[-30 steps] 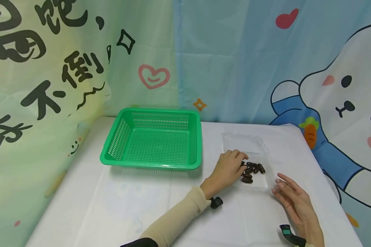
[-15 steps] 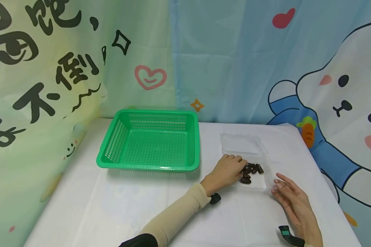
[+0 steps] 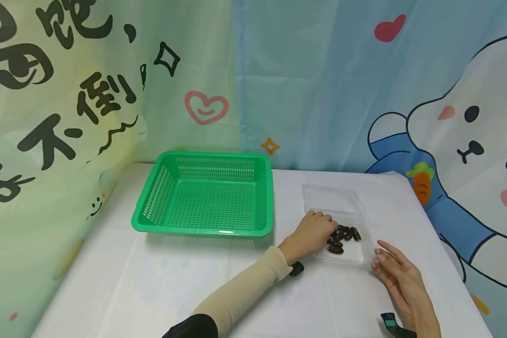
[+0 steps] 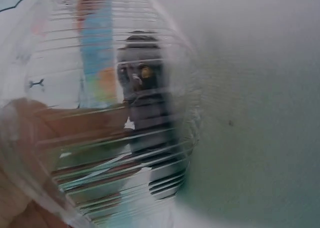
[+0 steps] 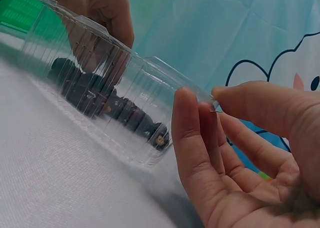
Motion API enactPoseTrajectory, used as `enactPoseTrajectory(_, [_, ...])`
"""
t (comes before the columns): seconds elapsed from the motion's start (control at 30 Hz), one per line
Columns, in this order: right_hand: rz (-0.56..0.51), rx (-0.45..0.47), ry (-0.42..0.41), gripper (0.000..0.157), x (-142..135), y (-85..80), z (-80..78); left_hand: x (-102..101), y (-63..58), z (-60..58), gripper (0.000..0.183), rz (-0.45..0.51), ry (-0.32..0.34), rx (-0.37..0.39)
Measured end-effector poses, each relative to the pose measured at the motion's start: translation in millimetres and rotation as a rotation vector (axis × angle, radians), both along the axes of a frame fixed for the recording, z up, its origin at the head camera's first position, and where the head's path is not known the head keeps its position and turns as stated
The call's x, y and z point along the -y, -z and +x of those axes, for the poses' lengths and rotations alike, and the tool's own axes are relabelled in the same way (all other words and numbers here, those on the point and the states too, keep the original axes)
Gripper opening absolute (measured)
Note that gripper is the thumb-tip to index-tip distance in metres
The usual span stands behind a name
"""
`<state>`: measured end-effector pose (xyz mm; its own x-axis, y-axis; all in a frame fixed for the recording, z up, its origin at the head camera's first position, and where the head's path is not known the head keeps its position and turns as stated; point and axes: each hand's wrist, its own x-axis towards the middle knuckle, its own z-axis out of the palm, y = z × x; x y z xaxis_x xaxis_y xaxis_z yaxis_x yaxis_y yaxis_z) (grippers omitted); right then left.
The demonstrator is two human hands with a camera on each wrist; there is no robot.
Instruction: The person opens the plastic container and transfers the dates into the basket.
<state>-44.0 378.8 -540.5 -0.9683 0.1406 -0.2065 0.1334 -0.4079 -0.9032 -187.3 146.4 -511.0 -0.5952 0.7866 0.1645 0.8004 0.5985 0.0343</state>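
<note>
My left hand (image 3: 310, 234) reaches into a clear plastic box (image 3: 355, 258), its fingers bent down among several dark brown dates (image 3: 340, 237). In the right wrist view, the fingertips touch the dates (image 5: 115, 105) through the see-through wall; whether they pinch one cannot be told. The left wrist view is blurred, with a finger (image 4: 85, 128) beside the dark dates (image 4: 147, 102) behind the ribbed plastic. My right hand (image 3: 401, 277) is at the box's right side. Up close, the right thumb and forefinger pinch the box's rim (image 5: 170, 70).
An open green plastic basket (image 3: 211, 232) stands to the left of the box on the white-covered table (image 3: 194, 286). The box's clear lid (image 3: 331, 197) lies folded back behind it. A printed curtain (image 3: 295, 84) hangs along the back and sides.
My left hand has dropped slightly within the box, and its forefinger is now more bent and hidden. The right hand stays beside the box. The head view has shifted a little.
</note>
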Motion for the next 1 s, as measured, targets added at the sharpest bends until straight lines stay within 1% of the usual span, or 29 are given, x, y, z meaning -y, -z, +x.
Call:
enactPoseTrajectory(0.2, [-0.006, -0.015, -0.004, 0.047, 0, 0.6, 0.2, -7, 5.3, -4.7, 0.013, -0.02, 0.003, -0.017])
enactPoseTrajectory(0.37, [-0.008, -0.04, -0.026, 0.047, -1, 1.5, 0.5, -8, 6.4, -6.3, 0.007, -0.041, 0.012, -0.015])
enactPoseTrajectory(0.5, [0.0, -0.046, -0.028, 0.047, -1, 2.1, 0.7, -10, 8.8, -6.4, 0.011, -0.076, 0.013, -0.028])
enactPoseTrajectory(0.57, [-0.002, -0.039, -0.022, 0.047, -1, 1.4, 0.2, -11, 8.0, -5.7, 0.012, -0.096, 0.008, -0.028])
enactPoseTrajectory(0.67, [-0.006, -0.025, -0.012, 0.047, 0, 1.0, -0.1, -11, 5.0, -4.0, 0.011, -0.121, -0.002, -0.019])
enactPoseTrajectory(0.8, [-0.012, -0.018, -0.005, 0.047, 0, 1.2, -0.1, -11, 2.6, -3.0, 0.01, -0.128, -0.007, -0.003])
enactPoseTrajectory(0.93, [-0.032, -0.023, -0.003, 0.047, 0, 1.2, -0.7, -12, 3.4, -4.3, 0.013, -0.119, -0.003, 0.021])
enactPoseTrajectory(1.0, [-0.041, -0.028, -0.007, 0.047, 0, 1.4, -0.8, -11, 3.5, -5.4, 0.01, -0.104, 0.003, 0.046])
